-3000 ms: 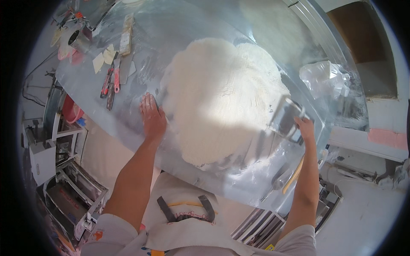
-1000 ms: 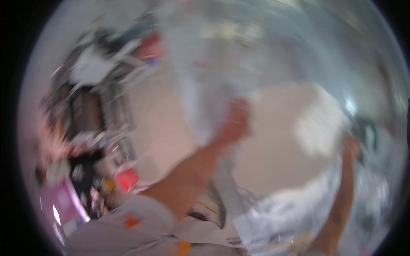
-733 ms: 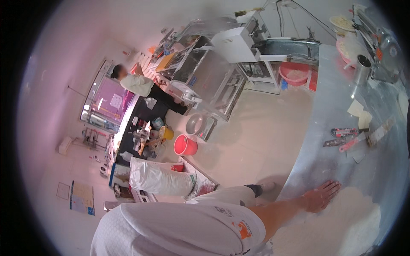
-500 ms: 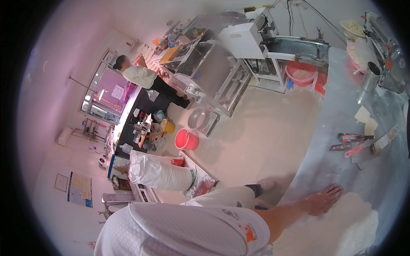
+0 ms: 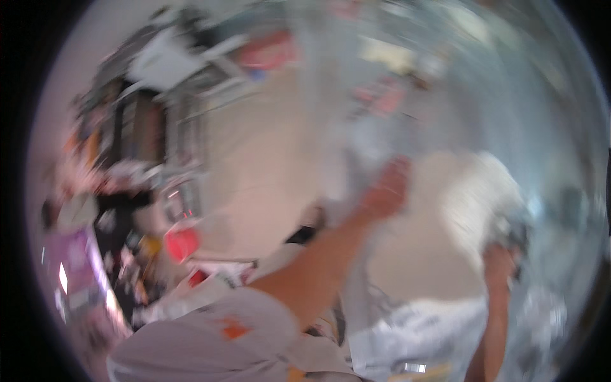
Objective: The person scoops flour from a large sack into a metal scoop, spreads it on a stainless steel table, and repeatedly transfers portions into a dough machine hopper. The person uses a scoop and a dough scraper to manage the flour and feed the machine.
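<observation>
The view is smeared by motion. My left hand (image 5: 388, 188) lies on the metal table (image 5: 363, 137) at the left edge of a broad pile of white flour (image 5: 429, 251), its blurred fingers stretched out. My right hand (image 5: 499, 260) is at the pile's right side, closed on a metal container (image 5: 509, 230). Above my left hand, blurred pink-handled tools (image 5: 382, 95) and pale flat pieces (image 5: 388, 54) lie on the table.
To the left are floor (image 5: 248, 146), white-framed machines (image 5: 165, 57), a pink basin (image 5: 267, 48), a red bucket (image 5: 181, 242) and a cluttered dark counter (image 5: 121, 267). A person in a light top (image 5: 79, 210) is at the far left.
The head view has swung from the room back down toward the table. The flour pile shows more fully, and my right hand with the container has come back into view.
</observation>
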Demonstrator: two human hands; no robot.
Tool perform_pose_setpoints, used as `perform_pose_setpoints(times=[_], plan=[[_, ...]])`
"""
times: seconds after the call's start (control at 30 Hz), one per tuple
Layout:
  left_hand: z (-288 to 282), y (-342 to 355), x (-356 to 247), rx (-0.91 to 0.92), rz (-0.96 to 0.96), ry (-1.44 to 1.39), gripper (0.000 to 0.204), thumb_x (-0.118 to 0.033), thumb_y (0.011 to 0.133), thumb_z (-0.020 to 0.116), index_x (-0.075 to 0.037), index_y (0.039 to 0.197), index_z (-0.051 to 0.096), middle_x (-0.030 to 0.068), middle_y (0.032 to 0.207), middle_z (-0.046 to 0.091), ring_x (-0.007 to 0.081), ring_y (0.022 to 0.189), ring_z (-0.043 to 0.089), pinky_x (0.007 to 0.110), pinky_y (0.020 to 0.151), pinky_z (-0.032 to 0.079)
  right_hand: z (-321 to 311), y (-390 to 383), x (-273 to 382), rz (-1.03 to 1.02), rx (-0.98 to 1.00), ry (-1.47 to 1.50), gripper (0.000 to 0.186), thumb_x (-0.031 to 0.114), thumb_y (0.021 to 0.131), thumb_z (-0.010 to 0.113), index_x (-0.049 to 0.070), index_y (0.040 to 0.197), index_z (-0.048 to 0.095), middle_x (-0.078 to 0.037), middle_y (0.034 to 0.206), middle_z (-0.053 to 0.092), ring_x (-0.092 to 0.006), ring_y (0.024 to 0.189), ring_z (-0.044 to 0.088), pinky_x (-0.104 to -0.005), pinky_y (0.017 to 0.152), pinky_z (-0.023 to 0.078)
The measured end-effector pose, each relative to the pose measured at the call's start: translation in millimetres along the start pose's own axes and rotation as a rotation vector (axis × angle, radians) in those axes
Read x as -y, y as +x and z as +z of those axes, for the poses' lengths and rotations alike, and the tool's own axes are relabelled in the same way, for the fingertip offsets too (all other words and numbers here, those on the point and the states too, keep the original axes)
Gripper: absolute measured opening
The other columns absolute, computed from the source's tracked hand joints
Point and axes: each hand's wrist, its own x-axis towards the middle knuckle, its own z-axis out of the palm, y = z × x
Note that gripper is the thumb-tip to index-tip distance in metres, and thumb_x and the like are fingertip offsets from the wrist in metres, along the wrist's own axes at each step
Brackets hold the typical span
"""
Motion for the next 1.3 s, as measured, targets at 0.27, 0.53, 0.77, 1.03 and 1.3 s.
perform_pose_setpoints(times=[0.27,0.53,0.77,1.03,1.3], plan=[[-69.3,42.9,-0.8,0.344,-0.057,-0.226,0.07,-0.026,0.101,0.051,0.007,0.159,0.033,0.019,0.17,0.029,0.0333,0.161,0.022,0.05,0.133,0.014,-126.5,-36.3,-15.2,0.151,-0.137,0.188,0.026,0.034,0.091,0.077,0.009,0.096,0.072,-0.014,0.086,0.075,-0.0309,0.086,0.072,-0.0475,0.098,0.042],[-79.7,47.6,1.2,0.315,-0.069,-0.252,0.067,-0.018,0.097,0.056,0.008,0.156,0.038,0.0195,0.167,0.033,0.0357,0.158,0.025,0.05,0.133,0.017,-42.5,119.1,-100.4,0.261,-0.243,0.03,0.026,0.034,0.093,0.074,0.01,0.102,0.075,-0.013,0.088,0.077,-0.03,0.091,0.075,-0.05,0.108,0.042],[-76.9,47.8,0.7,0.308,-0.088,-0.26,0.069,-0.019,0.096,0.058,0.011,0.155,0.036,0.019,0.165,0.033,0.0371,0.157,0.027,0.051,0.132,0.021,-63.5,160.8,-51.0,0.053,-0.203,-0.075,0.021,0.015,0.098,0.056,0.011,0.099,0.077,-0.009,0.086,0.078,-0.0234,0.093,0.075,-0.0442,0.108,0.042],[-68.8,40.3,2.2,0.279,-0.02,-0.186,0.07,-0.022,0.096,0.059,0.01,0.155,0.039,0.0216,0.167,0.031,0.0383,0.159,0.025,0.053,0.131,0.021,-86.7,88.6,-7.9,-0.107,-0.223,0.05,0.015,0.025,0.091,0.071,0.011,0.087,0.074,-0.009,0.082,0.075,-0.0218,0.091,0.072,-0.0379,0.097,0.042],[-70.4,38.3,2.7,0.285,-0.02,-0.163,0.072,-0.022,0.095,0.057,0.006,0.158,0.037,0.0194,0.17,0.028,0.0355,0.161,0.023,0.052,0.132,0.018,-94.7,18.8,26.3,-0.135,-0.097,0.108,0.019,0.015,0.095,0.058,0.012,0.095,0.077,-0.01,0.09,0.077,-0.0221,0.098,0.073,-0.0372,0.116,0.038]])
